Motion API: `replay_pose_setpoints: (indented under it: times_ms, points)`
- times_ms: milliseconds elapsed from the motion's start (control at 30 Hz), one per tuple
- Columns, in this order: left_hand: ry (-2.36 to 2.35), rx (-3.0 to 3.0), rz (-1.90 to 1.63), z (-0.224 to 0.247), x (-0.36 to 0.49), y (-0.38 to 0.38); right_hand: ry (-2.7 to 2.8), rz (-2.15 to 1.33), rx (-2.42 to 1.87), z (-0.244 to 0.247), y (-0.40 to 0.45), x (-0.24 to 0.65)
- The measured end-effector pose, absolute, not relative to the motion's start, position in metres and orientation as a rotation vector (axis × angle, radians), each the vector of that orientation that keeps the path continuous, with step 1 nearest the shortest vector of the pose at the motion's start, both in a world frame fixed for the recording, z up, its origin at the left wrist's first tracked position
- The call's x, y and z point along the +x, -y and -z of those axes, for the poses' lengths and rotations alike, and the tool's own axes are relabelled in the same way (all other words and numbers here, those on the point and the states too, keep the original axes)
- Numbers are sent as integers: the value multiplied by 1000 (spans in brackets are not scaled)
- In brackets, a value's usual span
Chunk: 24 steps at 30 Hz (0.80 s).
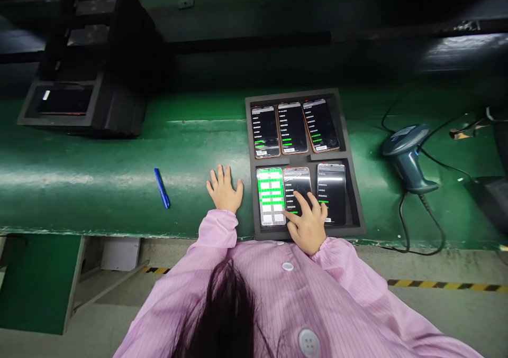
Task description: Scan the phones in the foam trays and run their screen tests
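Note:
A black foam tray [253, 199] holds several phones in two rows. At its front left, one phone [271, 189] shows a green and white grid. Dark screens with text lines light the front middle phone [297, 178] and front right phone [332, 183], as well as the back row. My right hand [309, 221] hovers or rests over the front middle phone with fingers spread, one fingertip at the grid phone's right edge. Left of the tray, my left hand [225, 190] lies on the green table with its fingers apart, holding nothing.
A blue pen [162, 189] lies on the green table [119, 189]. Stacked black foam trays [99, 104] stand at the back left, with a phone in the top one. A barcode scanner [408, 157] with cables is on the right.

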State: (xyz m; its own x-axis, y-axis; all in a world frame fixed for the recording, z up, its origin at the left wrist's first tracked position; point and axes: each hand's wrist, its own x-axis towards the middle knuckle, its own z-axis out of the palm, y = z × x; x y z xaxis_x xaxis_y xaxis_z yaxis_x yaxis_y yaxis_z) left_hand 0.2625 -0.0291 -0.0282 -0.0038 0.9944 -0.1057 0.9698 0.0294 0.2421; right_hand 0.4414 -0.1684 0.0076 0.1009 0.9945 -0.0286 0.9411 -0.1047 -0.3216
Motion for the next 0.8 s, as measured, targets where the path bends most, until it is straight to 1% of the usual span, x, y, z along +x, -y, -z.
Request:
replay_pose_setpoints:
  times_ms: [233, 500, 667, 800]
  points:
    - [-2067, 2035, -145, 26, 263, 29, 2084, -495, -2079, -6, 162, 425]
    - [-2067, 2027, -148, 26, 264, 29, 2267, -664, -1846, -6, 155, 413]
    - [-2066, 2034, -147, 28, 263, 29, 2315, -719, -1784, -6, 161, 417]
    - [-2066, 2027, -146, 28, 263, 29, 2274, -707, -1821, -7, 168, 424]
